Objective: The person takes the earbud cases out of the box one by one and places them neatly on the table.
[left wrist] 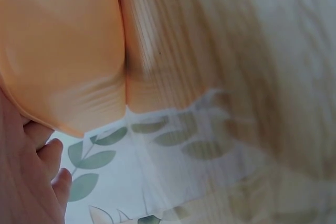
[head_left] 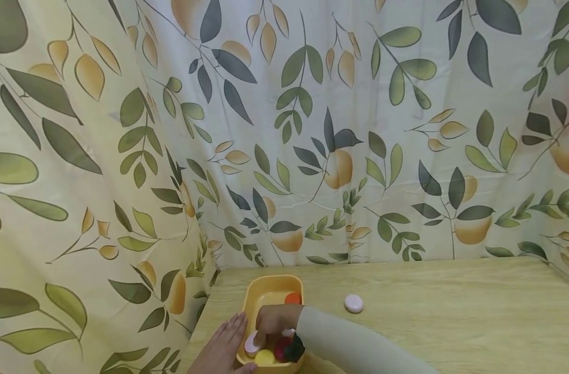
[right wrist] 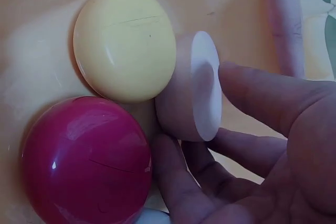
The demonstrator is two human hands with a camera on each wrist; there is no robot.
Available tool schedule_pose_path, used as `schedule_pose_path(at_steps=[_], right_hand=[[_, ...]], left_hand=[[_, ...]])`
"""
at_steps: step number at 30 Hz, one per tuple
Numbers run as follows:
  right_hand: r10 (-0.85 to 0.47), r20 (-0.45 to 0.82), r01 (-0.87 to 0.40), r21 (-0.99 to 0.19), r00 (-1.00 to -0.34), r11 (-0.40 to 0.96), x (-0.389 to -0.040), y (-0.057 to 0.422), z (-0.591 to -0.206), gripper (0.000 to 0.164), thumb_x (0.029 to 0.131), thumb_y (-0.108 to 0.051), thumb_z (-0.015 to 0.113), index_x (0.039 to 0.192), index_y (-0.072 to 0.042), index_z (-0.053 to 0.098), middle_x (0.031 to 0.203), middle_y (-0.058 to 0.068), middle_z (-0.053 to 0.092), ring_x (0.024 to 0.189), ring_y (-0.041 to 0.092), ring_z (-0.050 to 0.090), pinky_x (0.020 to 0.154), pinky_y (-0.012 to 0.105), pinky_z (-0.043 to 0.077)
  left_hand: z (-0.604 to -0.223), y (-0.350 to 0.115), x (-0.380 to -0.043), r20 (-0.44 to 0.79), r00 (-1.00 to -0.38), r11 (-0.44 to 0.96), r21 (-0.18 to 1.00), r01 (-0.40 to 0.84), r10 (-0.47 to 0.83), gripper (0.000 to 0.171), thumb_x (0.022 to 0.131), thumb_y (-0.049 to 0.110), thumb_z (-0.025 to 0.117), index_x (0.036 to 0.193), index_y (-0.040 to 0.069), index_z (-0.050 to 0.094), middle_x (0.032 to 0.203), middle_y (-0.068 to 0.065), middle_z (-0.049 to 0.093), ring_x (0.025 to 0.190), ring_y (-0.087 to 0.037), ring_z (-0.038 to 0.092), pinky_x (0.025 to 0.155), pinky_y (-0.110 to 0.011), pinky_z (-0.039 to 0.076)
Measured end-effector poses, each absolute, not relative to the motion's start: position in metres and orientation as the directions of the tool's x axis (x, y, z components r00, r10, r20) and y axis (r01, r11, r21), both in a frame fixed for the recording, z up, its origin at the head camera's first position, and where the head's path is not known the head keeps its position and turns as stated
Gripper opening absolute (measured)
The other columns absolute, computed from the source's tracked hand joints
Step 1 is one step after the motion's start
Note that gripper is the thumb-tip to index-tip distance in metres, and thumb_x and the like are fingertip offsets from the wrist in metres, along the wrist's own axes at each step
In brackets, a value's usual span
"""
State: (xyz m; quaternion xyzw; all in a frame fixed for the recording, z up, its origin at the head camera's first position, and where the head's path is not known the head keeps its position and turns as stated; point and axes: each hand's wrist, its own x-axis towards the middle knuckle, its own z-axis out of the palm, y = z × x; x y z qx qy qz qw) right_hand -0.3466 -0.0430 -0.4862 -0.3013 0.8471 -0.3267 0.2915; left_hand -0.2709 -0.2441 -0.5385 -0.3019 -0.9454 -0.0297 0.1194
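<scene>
A yellow-orange rectangular box [head_left: 272, 280] with rounded corners stands on the wooden table. My right hand [head_left: 276, 318] reaches down inside it and pinches a pale pink disc-shaped piece [right wrist: 181, 90], thumb against its flat white face and fingers at the other side. Beside that piece lie a glossy yellow round piece [right wrist: 125, 44] and a magenta one [right wrist: 86, 161]; a dark leafy part [head_left: 294, 349] overlaps the magenta one in the head view. An orange piece [head_left: 293, 298] sits near the box's far right. Against the box's left wall, my left hand [head_left: 221, 345] rests with straight fingers.
One pale pink round piece [head_left: 353, 303] lies on the table [head_left: 434, 306] to the right of the box. A leaf-and-fruit patterned curtain [head_left: 331, 208] hangs behind the table and along its left side. My right sleeve [head_left: 359, 340] crosses over the box's right wall.
</scene>
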Motion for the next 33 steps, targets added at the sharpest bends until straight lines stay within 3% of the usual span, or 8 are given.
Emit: schedule_pose_path(at_steps=[7, 12, 16, 20, 28, 33], right_hand=[[-0.729, -0.298, -0.345, -0.73, -0.616, 0.59, -0.344, -0.041, -0.493, 0.014, 0.079, -0.004, 0.074, 0.067, -0.002, 0.067, 0.056, 0.001, 0.054, 0.051, 0.011, 0.044, 0.047, 0.02, 0.033], [-0.733, -0.282, -0.389, -0.701, -0.62, 0.598, -0.344, -0.041, -0.496, 0.004, 0.081, -0.004, 0.075, 0.079, -0.001, 0.072, 0.062, -0.003, 0.06, 0.056, 0.008, 0.051, 0.053, 0.018, 0.042], [-0.726, -0.268, -0.38, -0.709, -0.633, 0.593, -0.348, -0.042, -0.493, 0.013, 0.08, -0.005, 0.077, 0.091, 0.001, 0.073, 0.069, -0.002, 0.064, 0.062, 0.01, 0.057, 0.063, 0.021, 0.051], [-0.724, -0.272, -0.323, -0.757, -0.634, 0.567, -0.35, -0.042, -0.49, 0.015, 0.079, -0.001, 0.076, 0.092, 0.002, 0.071, 0.071, 0.002, 0.066, 0.063, 0.014, 0.061, 0.066, 0.027, 0.055], [-0.716, -0.263, -0.351, -0.731, -0.646, 0.585, -0.353, -0.039, -0.486, 0.028, 0.078, -0.009, 0.077, 0.104, 0.0, 0.069, 0.082, -0.003, 0.063, 0.071, 0.012, 0.058, 0.071, 0.025, 0.052], [-0.7, -0.254, -0.236, -0.82, -0.667, 0.522, -0.358, -0.038, -0.493, 0.035, 0.078, -0.004, 0.076, 0.111, 0.002, 0.067, 0.095, 0.003, 0.064, 0.081, 0.017, 0.06, 0.077, 0.034, 0.055]], left_hand=[[-0.547, -0.247, -0.273, 0.275, -0.757, 0.798, -0.075, 0.598, 0.593, 0.093, 0.09, 0.07, 0.046, 0.144, -0.006, 0.041, 0.149, -0.019, 0.04, 0.135, -0.033, 0.04, 0.1, -0.052, 0.041], [-0.55, -0.246, -0.272, 0.31, -0.733, 0.789, -0.113, 0.604, 0.606, 0.092, 0.089, 0.07, 0.048, 0.142, -0.006, 0.044, 0.147, -0.018, 0.043, 0.132, -0.032, 0.043, 0.097, -0.05, 0.044], [-0.544, -0.245, -0.271, 0.299, -0.749, 0.798, -0.082, 0.597, 0.591, 0.09, 0.091, 0.068, 0.047, 0.144, -0.005, 0.042, 0.149, -0.017, 0.04, 0.134, -0.032, 0.041, 0.101, -0.051, 0.041], [-0.538, -0.245, -0.271, 0.272, -0.77, 0.807, -0.04, 0.59, 0.577, 0.089, 0.092, 0.066, 0.047, 0.146, -0.004, 0.039, 0.151, -0.017, 0.037, 0.136, -0.033, 0.038, 0.104, -0.052, 0.038], [-0.535, -0.243, -0.271, 0.268, -0.779, 0.808, 0.004, 0.589, 0.567, 0.088, 0.092, 0.064, 0.049, 0.149, -0.003, 0.035, 0.153, -0.017, 0.035, 0.138, -0.031, 0.035, 0.106, -0.052, 0.035], [-0.537, -0.243, -0.269, 0.273, -0.781, 0.809, 0.018, 0.587, 0.561, 0.088, 0.092, 0.063, 0.051, 0.149, -0.002, 0.034, 0.153, -0.017, 0.034, 0.14, -0.03, 0.032, 0.107, -0.051, 0.033]])
